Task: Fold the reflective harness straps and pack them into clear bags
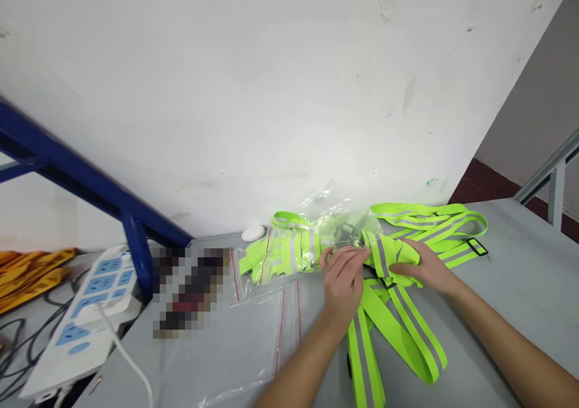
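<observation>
Neon-green reflective straps with grey stripes lie bunched on the grey tabletop. My right hand (423, 266) grips a rolled part of a reflective strap (384, 252), thumb in front and fingers behind it. At the roll's left edge, my left hand (344, 275) is closed with bent fingers against the same strap; its thumb is mostly hidden. Loose strap loops (418, 342) hang toward the front edge from under the roll. Left of my hands, another rolled strap (296, 252) sits by a clear plastic bag (332, 215). More strap (434, 221) with a black buckle (477, 247) lies behind my right hand.
Flat clear zip bags (235, 342) with red seal lines lie at front left. A white oval object (253, 233) rests near the wall (280, 94). Farther left are a power strip (85, 317) with cables, a blue metal frame (90, 179) and orange cloth (31, 275).
</observation>
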A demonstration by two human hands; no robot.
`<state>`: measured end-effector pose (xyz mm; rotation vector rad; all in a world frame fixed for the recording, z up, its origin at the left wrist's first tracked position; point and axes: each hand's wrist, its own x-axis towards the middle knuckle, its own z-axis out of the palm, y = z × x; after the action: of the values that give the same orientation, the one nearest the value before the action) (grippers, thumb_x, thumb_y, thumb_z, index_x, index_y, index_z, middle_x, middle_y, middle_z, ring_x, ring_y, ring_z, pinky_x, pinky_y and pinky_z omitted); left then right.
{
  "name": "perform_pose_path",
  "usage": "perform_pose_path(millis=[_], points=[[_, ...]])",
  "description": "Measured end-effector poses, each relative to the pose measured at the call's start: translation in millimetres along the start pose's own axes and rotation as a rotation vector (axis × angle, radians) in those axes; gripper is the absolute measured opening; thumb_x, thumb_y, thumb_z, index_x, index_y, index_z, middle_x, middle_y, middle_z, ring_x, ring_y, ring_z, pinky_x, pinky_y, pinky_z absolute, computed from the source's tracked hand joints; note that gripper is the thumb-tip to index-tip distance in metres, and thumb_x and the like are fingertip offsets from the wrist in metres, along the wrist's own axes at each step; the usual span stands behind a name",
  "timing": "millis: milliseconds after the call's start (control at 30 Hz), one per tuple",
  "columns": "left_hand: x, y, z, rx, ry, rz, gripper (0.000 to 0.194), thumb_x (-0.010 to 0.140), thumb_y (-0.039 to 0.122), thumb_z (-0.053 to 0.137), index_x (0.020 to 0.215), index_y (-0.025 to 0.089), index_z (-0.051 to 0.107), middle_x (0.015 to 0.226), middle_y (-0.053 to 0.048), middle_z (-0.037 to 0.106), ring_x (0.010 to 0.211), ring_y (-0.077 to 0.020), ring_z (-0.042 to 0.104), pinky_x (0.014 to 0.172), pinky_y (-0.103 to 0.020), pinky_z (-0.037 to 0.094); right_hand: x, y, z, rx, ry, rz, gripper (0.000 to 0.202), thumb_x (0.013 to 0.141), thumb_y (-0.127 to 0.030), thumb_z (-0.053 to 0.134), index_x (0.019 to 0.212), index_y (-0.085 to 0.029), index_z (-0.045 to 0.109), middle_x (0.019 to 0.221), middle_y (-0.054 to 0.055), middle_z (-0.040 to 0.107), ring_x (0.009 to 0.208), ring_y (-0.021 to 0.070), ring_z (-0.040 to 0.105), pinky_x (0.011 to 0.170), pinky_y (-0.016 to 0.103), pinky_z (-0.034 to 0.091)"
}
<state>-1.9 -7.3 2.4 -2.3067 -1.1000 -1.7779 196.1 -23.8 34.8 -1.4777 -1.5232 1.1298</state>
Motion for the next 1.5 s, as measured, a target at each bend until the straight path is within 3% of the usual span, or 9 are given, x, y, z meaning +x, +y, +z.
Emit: perform_pose_path(millis=[167,267,433,667,833,1033,1267,1400,1500], points=[[-1.0,0.6,0.4,-0.084,0.010,-0.136,0.024,0.088,0.008,0.056,0.098,0.026,0.069,0.083,0.001,0.074,0.087,-0.0182,0.066,0.080,-0.037,0.046,-0.4,2.5,7.5,0.416,-0.025,0.144,0.033,0.068,-0.033,0.072,0.098,-0.019,0.068,0.092,0.005,0.072,0.082,0.0275,0.066,0.075,0.039,0.052],[-3.1,-2.2,4.1,-0.213,-0.031,-0.160,0.025,0.087,0.008,0.057,0.101,0.025,0.070,0.086,-0.001,0.074,0.087,-0.0178,0.064,0.075,-0.034,0.051,-1.0,2.9,9.0,0.348,-0.006,0.107,0.031,0.070,-0.034,0.071,0.097,-0.020,0.067,0.093,0.005,0.072,0.084,0.0265,0.066,0.075,0.038,0.051],[-2.9,2.8,7.0,-0.371,-0.137,-0.206,0.024,0.086,0.008,0.058,0.097,0.025,0.073,0.086,-0.001,0.075,0.086,-0.0164,0.063,0.074,-0.031,0.054,-0.8,3.6,11.4,-0.040,0.038,-0.112,0.029,0.070,-0.032,0.071,0.096,-0.020,0.066,0.089,0.002,0.070,0.080,0.0241,0.062,0.071,0.034,0.047],[-1.4,12.3,6.1,-0.425,-0.223,-0.284,0.019,0.086,0.015,0.061,0.093,0.026,0.074,0.080,-0.001,0.075,0.083,-0.0175,0.063,0.072,-0.032,0.053,0.2,6.7,17.7,0.331,0.010,0.042,0.031,0.071,-0.035,0.071,0.098,-0.019,0.067,0.094,0.005,0.072,0.087,0.0263,0.065,0.077,0.036,0.050],[-7.1,15.0,8.5,-0.500,-0.163,-0.623,0.006,0.084,0.025,0.062,0.084,0.020,0.065,0.080,-0.003,0.065,0.079,-0.0163,0.061,0.071,-0.030,0.052,0.3,5.5,18.0,0.242,0.044,0.015,0.033,0.071,-0.036,0.073,0.099,-0.019,0.067,0.097,0.005,0.072,0.084,0.0259,0.066,0.074,0.036,0.051],[-12.0,9.9,16.3,-0.437,0.080,-1.092,0.033,0.078,0.039,0.068,0.077,0.022,0.040,0.070,0.006,0.041,0.060,-0.0096,0.049,0.057,-0.023,0.047,-1.7,4.2,21.8,0.248,0.074,0.015,0.040,0.069,-0.040,0.074,0.102,-0.019,0.068,0.102,0.007,0.073,0.090,0.0299,0.067,0.077,0.040,0.054],[-16.6,17.4,20.6,-0.751,-0.158,-1.351,0.041,0.086,0.055,0.055,0.112,0.025,0.048,0.110,-0.010,0.063,0.094,-0.0223,0.067,0.073,-0.034,0.056,-4.8,2.2,26.7,0.464,0.050,0.083,0.043,0.067,-0.038,0.077,0.105,-0.020,0.068,0.100,0.007,0.073,0.087,0.0283,0.068,0.071,0.037,0.056],[-15.3,19.3,18.4,-0.929,-0.230,-1.364,0.046,0.086,0.059,0.053,0.114,0.022,0.055,0.113,-0.011,0.067,0.100,-0.0247,0.066,0.082,-0.038,0.056,-8.3,-0.8,27.8,0.557,-0.021,0.193,0.038,0.069,-0.040,0.076,0.100,-0.021,0.068,0.078,0.001,0.071,0.057,0.0180,0.062,0.045,0.028,0.049],[-11.5,19.5,15.6,-1.058,-0.286,-1.325,0.044,0.085,0.056,0.056,0.110,0.020,0.062,0.110,-0.012,0.069,0.098,-0.0245,0.067,0.085,-0.040,0.056,-9.7,-0.7,27.4,0.598,-0.028,0.235,0.030,0.069,-0.041,0.075,0.090,-0.021,0.067,0.067,-0.001,0.067,0.049,0.0142,0.057,0.042,0.025,0.046]])
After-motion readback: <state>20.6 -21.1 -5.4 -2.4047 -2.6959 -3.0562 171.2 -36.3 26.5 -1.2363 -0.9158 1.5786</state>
